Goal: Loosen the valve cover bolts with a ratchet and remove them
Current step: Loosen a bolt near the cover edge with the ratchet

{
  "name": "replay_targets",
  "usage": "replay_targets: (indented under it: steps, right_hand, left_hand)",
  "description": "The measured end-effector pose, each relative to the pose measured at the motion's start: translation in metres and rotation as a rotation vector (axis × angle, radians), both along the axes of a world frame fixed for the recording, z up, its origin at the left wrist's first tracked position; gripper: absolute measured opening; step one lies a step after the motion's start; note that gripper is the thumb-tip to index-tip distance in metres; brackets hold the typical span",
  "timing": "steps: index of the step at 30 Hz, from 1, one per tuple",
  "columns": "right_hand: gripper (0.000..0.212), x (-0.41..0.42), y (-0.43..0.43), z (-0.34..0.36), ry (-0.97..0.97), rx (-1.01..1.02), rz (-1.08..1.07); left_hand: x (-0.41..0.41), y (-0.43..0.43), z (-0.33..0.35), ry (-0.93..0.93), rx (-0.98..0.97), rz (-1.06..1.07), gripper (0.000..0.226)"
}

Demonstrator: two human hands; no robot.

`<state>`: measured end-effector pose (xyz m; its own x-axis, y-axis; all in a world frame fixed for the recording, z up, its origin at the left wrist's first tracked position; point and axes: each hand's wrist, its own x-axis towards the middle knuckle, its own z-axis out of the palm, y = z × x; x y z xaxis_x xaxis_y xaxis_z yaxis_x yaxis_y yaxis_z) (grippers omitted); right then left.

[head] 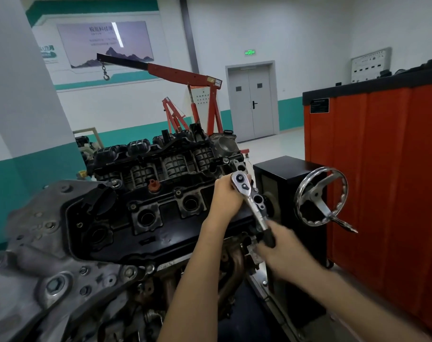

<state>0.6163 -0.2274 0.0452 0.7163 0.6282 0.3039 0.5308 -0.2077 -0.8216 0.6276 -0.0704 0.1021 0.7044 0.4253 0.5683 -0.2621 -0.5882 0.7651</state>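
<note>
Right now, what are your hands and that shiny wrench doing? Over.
Left hand curled round head of shiny chrome ratchet. Right hand grips its black handle. Bolt hidden under head. Chrome handwheel nearby, right.

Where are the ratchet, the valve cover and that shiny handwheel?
ratchet (242, 180): head view, on its round chrome head.
valve cover (160, 239): head view, on its bare black front edge.
handwheel (317, 195): head view, on its hub.

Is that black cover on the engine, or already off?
On: the valve cover sits on the engine, with the ratchet at its right end.
</note>
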Motion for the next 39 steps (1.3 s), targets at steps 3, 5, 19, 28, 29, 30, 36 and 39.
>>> replay_targets:
  steps: [3, 5, 19, 28, 29, 30, 36, 39]
  right_hand:
    - [0.026, 0.055, -0.037, 0.039, -0.299, -0.296, 0.02]
    - [0.027, 0.08, -0.042, 0.068, -0.525, -0.459, -0.019]
    - [0.012, -0.034, 0.033, -0.008, 0.116, 0.162, -0.032]
    - [0.012, 0.084, -0.037, 0.079, -0.662, -0.501, -0.029]
    - [0.011, 0.081, -0.035, 0.076, -0.638, -0.468, -0.044]
    - [0.015, 0.073, -0.032, 0.065, -0.573, -0.419, -0.053]
    - [0.012, -0.022, 0.017, -0.011, 0.1, 0.133, 0.014]
    - [0.015, -0.024, 0.025, -0.01, 0.039, 0.139, 0.029]
  left_hand:
    - [-0.001, -0.004, 0.002, 0.036, 0.021, -0.015, 0.025]
    - [-0.002, -0.005, 0.003, -0.003, 0.027, -0.018, 0.02]
    - [0.002, 0.0, -0.001, -0.054, -0.093, 0.02, 0.059]
    - [-0.004, -0.001, -0.001, -0.017, -0.024, 0.036, 0.021]
    - [-0.005, -0.001, -0.002, -0.032, -0.055, 0.054, 0.02]
    - [-0.005, 0.0, -0.003, -0.051, -0.083, 0.065, 0.022]
    - [0.003, -0.011, -0.011, -0.168, -0.093, 0.062, 0.055]
    - [0.003, -0.006, -0.009, -0.16, -0.122, 0.133, 0.057]
